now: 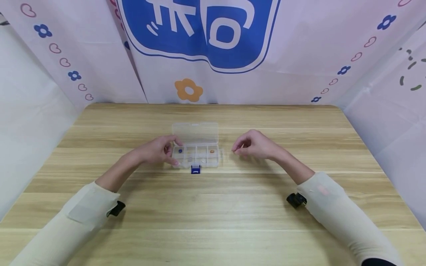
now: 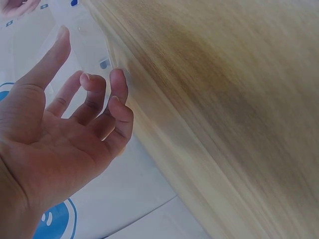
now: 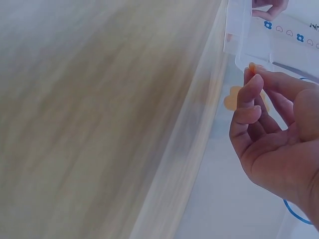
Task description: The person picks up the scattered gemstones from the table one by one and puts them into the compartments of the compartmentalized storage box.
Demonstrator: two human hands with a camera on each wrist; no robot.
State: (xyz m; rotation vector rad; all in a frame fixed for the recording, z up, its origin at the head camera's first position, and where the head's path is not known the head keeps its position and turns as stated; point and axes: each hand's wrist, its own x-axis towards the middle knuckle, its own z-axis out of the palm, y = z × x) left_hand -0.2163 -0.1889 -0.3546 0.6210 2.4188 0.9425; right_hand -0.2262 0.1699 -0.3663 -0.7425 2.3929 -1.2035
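A clear plastic compartment box (image 1: 201, 150) lies on the table, its transparent lid (image 1: 195, 133) raised at the back and a blue latch (image 1: 195, 169) hanging at the front. My left hand (image 1: 155, 150) holds the box's left end, thumb at the front corner and index finger at the back; the other fingers curl loosely. Inside are a blue bead (image 1: 180, 151), an orange bead (image 1: 212, 151) and small pale pieces too faint to identify. To the right of the box, my right hand (image 1: 255, 145) pinches a tiny orange bead (image 3: 252, 65) between thumb and index finger.
The wooden table (image 1: 213, 210) extends around the box. A printed white cloth (image 1: 289, 81) hangs along its back edge, with more white cloth at both sides. Black devices (image 1: 296, 200) are strapped at both sleeves.
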